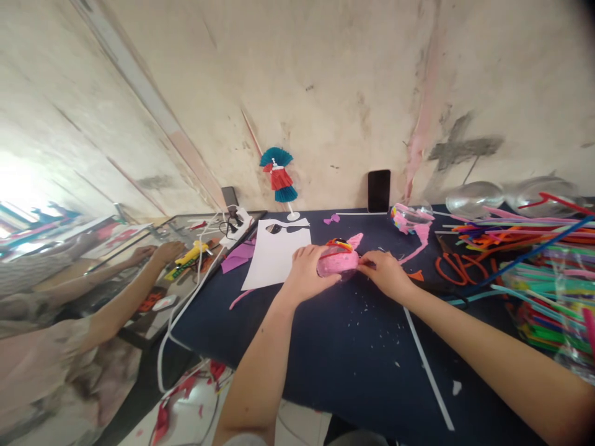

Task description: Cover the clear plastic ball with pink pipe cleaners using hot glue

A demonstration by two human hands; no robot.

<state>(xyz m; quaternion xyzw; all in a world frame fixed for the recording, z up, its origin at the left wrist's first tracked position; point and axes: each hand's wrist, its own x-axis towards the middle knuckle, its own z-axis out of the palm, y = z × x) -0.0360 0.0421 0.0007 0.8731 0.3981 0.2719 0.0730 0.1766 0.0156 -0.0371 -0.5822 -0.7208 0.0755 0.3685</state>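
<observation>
My left hand (309,272) is wrapped around the left side of a pink fuzzy craft piece (341,263), which seems to have a clear plastic part. Red, yellow and orange strips run across its top, and a pointed pink tip (356,240) sticks up behind. At the right edge of the piece, the fingers of my right hand (383,272) are pinched together. What lies between them is too small to make out. A similar pink piece with a clear dome (409,218) sits farther back on the dark table (325,334).
White paper (274,263) and purple sheet (238,257) lie to the left. Orange-handled scissors (453,267), pipe cleaners (534,297) and clear domes (474,198) are at right. A phone (379,191) leans on the wall. A co-worker's hand (167,251) is near a yellow glue gun (193,254).
</observation>
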